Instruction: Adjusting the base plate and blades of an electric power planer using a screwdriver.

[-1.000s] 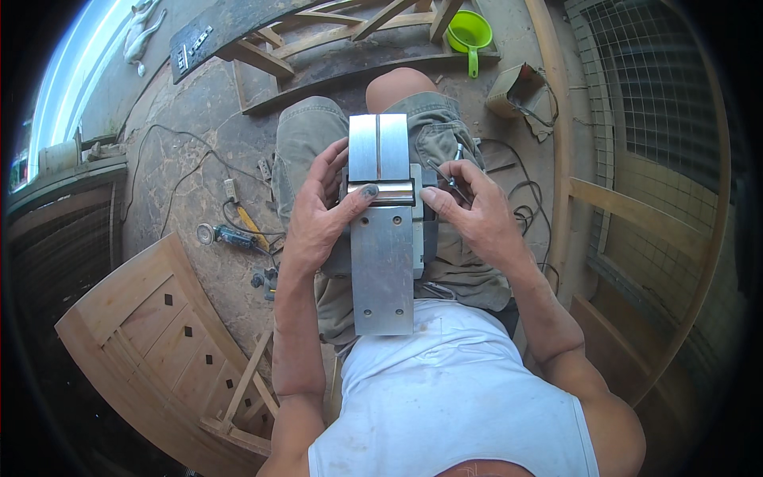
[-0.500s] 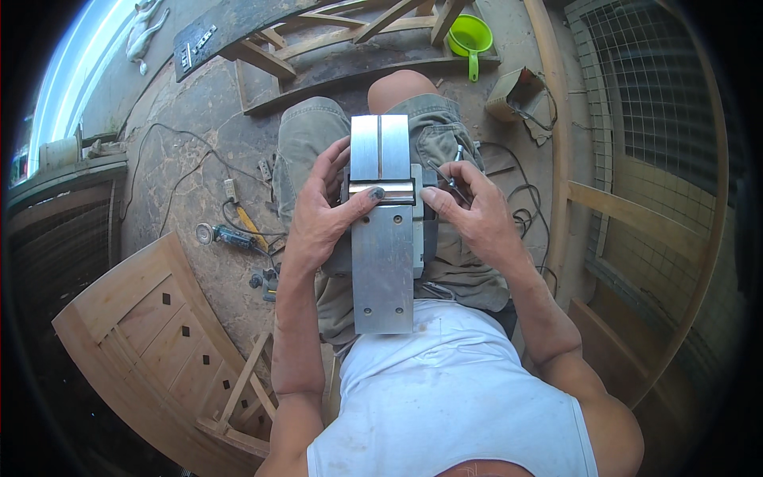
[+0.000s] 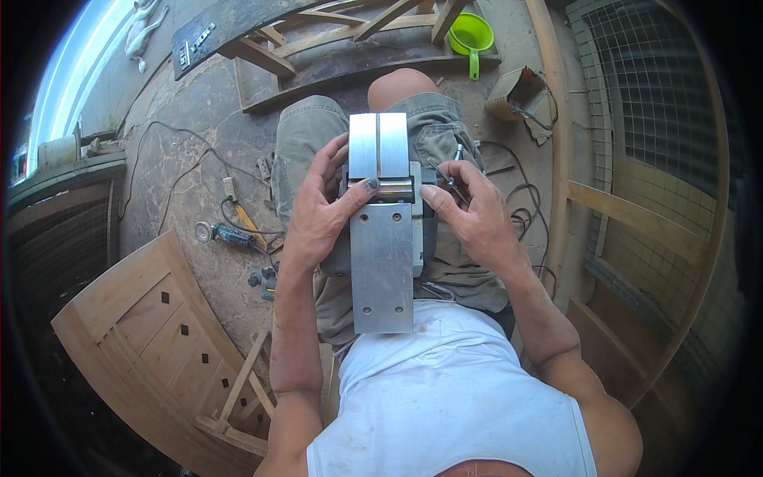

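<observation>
We sit with a metal planer (image 3: 381, 238) upside down on our lap. Our left hand (image 3: 322, 215) wraps its fingers (image 3: 362, 191) around the planer's side, thumb on the roller. Our right hand (image 3: 473, 215) pinches a thin metal tool (image 3: 455, 168) in its fingers (image 3: 433, 197), right beside the roller.

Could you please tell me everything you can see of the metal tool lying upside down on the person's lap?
The electric planer lies sole-up along the person's thighs. Its flat sole is bare grey metal in two plates, the longer near plate showing small screw holes, with the cutter drum in the gap between them. The left hand grips its left side, thumb resting on the drum. The right hand touches its right side and holds a thin metal tool.
</observation>
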A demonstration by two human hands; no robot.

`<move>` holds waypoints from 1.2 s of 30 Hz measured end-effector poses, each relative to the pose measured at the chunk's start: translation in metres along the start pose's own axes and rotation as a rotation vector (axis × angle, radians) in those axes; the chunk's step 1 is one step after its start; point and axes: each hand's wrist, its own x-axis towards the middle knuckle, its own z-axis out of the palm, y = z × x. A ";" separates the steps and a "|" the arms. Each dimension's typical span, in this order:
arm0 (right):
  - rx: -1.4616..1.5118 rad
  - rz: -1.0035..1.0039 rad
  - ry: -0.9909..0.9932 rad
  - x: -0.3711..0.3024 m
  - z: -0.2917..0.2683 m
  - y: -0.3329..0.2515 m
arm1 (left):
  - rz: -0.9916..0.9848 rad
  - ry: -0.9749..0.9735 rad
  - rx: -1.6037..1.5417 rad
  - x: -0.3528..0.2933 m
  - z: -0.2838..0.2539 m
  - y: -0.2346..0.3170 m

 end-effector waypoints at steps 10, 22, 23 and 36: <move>-0.039 0.001 0.030 0.004 0.000 -0.005 | -0.051 0.038 -0.002 0.001 0.002 0.003; 0.057 0.024 -0.027 0.005 -0.003 0.005 | 0.000 -0.013 -0.097 -0.001 -0.002 -0.002; 0.057 0.025 -0.028 0.005 -0.003 0.005 | -0.001 -0.012 -0.097 -0.001 -0.002 -0.002; 0.021 0.013 0.006 0.005 -0.001 0.003 | -0.036 0.008 -0.003 0.006 0.000 0.001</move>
